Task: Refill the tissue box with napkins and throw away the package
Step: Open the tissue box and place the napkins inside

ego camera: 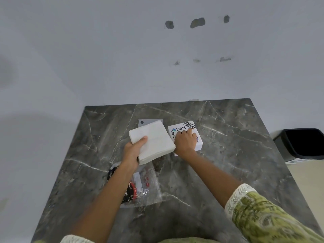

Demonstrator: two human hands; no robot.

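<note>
My left hand [133, 151] grips a thick stack of white napkins [154, 141] by its near left corner, held just above the dark marble table [228, 155]. To its right stands the white tissue box [179, 129], covered in stickers. My right hand [185, 142] lies flat on top of the box, fingers pressed on it. The clear plastic package [145, 188], with red and black print, lies crumpled on the table under my left forearm.
A grey flat plate with a dark dot [145, 122] lies behind the napkins, partly hidden. A black waste bin [303, 143] stands on the floor past the table's right edge. A white wall rises behind the table.
</note>
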